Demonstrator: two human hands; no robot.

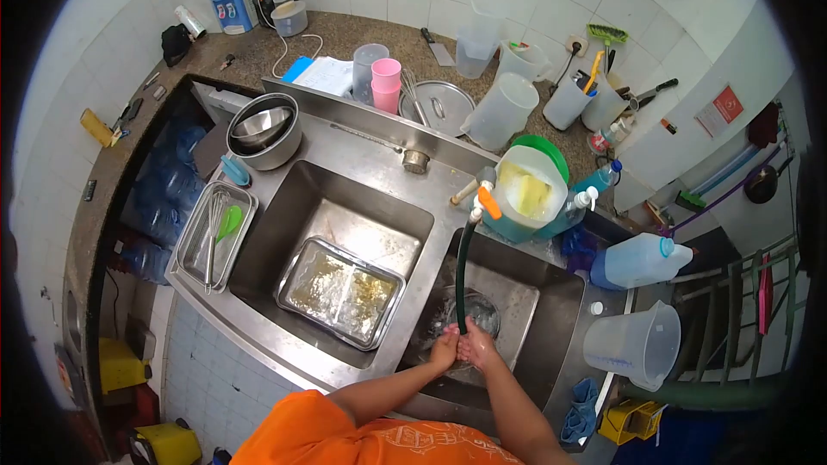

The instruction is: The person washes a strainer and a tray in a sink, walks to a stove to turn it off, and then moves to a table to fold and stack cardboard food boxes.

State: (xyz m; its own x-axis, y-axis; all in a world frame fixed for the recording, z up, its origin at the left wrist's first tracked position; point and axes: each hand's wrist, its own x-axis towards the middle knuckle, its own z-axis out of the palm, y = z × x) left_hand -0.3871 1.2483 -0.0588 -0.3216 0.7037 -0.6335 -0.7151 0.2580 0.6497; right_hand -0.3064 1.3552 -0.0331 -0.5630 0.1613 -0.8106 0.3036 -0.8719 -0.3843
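Note:
My left hand (444, 350) and my right hand (476, 348) are close together over the right sink basin (517, 293), at the lower end of a dark green hose (464, 280). The hose hangs from a tap with an orange handle (488, 204). Both hands look wet, palms turned inward with fingers loosely apart, and neither grips an object. Beneath them, a round drain area (484, 314) shows in the basin floor. In the left basin lies a rectangular metal tray (399, 303) with water and yellowish residue in it.
A smaller tray (187, 245) holds a whisk and a green utensil on the left; nested metal bowls (293, 133) stand behind it. A soapy tub with a yellow sponge (536, 196) sits behind the tap. On the right stand a blue-liquid jug (633, 260) and a clear pitcher (633, 346).

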